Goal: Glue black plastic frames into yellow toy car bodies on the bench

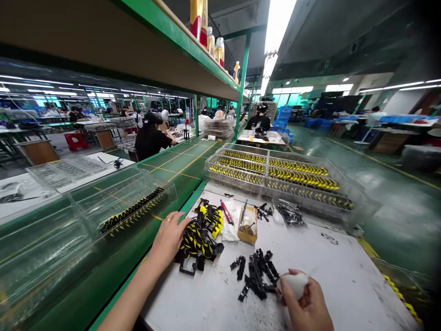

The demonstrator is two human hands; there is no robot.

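My left hand (168, 236) rests at the left edge of a heap of black and yellow plastic parts (200, 241); its fingers look loosely apart, and some of their tips are hidden. A white rounded object (296, 283), perhaps a small squeeze bottle, is gripped in my right hand (308, 303). Just left of that hand lies a loose pile of small black plastic pieces (257, 273) on the white tabletop (213, 308). Behind the heap, a red-handled tool (226, 212) lies on white tissue (231, 230), beside a small tan box (248, 225) with a thin tool across it.
Clear trays (265, 181) with rows of black and yellow parts stand at the back of the table. To the left, a green conveyor (179, 161) carries a clear tray (82, 207) with one row. A bag of black parts (290, 212) lies mid-table. Co-workers sit beyond.
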